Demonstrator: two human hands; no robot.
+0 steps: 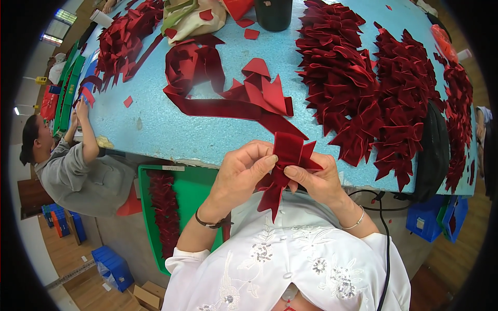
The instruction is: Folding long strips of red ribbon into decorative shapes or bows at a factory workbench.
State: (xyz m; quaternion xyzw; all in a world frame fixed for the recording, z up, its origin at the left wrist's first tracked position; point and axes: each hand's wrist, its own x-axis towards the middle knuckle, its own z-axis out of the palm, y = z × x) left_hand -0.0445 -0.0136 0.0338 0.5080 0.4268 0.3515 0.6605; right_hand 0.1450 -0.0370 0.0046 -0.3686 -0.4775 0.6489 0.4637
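A dark red velvet bow [290, 149] is held up between both my hands, just off the table's near edge. My left hand [243, 168] pinches its left side near the centre, thumb on top. My right hand [317, 176] grips the knot area from the right, with the thumb pressed to the middle. One tail of the bow hangs down over my white shirt. Beyond my hands, a long loose velvet ribbon [218, 108] curls across the blue table [145, 124], beside folded lighter red pieces [264, 88].
Rows of finished bows [337, 72] cover the right side, with a black bag [434, 147] beside them. A heap of bows [124, 46] lies far left. A green crate [194, 189] holding bows stands below the edge. Another person [85, 171] works at the left.
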